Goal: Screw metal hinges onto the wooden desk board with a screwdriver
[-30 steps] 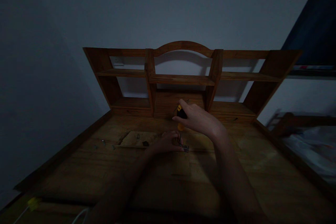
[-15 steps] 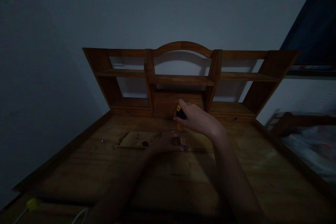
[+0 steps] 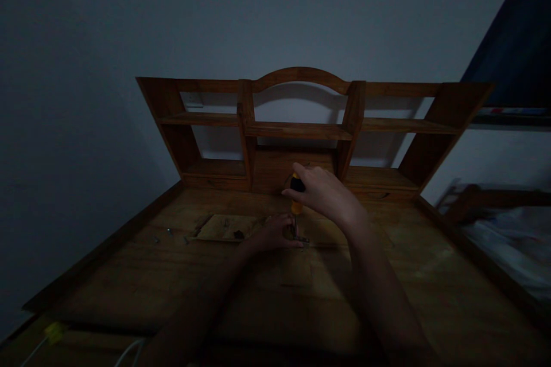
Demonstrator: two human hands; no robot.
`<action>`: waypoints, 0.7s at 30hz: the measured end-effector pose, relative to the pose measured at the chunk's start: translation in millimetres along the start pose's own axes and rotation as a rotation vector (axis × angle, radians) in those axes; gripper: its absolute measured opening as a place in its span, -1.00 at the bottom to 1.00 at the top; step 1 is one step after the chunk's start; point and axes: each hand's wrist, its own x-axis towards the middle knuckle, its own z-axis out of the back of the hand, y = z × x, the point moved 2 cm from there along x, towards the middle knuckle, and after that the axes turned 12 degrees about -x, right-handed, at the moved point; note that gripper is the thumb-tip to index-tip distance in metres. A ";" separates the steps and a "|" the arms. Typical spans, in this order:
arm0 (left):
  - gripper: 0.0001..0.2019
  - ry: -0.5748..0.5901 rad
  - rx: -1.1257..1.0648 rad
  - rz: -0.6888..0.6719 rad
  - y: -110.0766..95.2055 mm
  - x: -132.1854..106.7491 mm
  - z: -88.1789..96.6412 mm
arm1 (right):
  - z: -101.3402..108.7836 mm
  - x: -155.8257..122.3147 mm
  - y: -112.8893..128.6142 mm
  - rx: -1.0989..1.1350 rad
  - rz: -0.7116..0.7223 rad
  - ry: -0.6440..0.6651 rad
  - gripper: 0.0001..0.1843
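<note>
My right hand (image 3: 325, 193) is closed round the black and yellow handle of a screwdriver (image 3: 297, 196) that stands upright, tip down on the wooden desk top (image 3: 241, 281). At the tip lies a small metal fitting (image 3: 302, 239). My left hand (image 3: 274, 232) rests on the wood beside the shaft, its fingers curled against the fitting. Just left of that hand lies a flat light wooden panel (image 3: 226, 227) set into a recess.
A wooden shelf unit (image 3: 297, 129) with an arched top stands at the back of the desk against the wall. Small screws (image 3: 170, 233) lie at the left. A white cable with a yellow tag (image 3: 54, 333) sits bottom left. Bedding (image 3: 514, 252) shows at the right.
My right hand has turned slightly on the screwdriver handle, covering more of its top. My left hand stays at the fitting.
</note>
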 end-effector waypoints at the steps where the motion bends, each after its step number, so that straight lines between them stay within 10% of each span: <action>1: -0.60 -0.010 0.012 -0.004 1.1 0.1 -0.7 | 0.6 0.6 0.3 -0.040 -0.033 -0.003 -0.62; 21: -0.60 -0.011 0.032 -0.022 -4.9 -0.7 0.2 | -0.2 1.6 -0.7 -0.003 0.008 -0.031 -0.68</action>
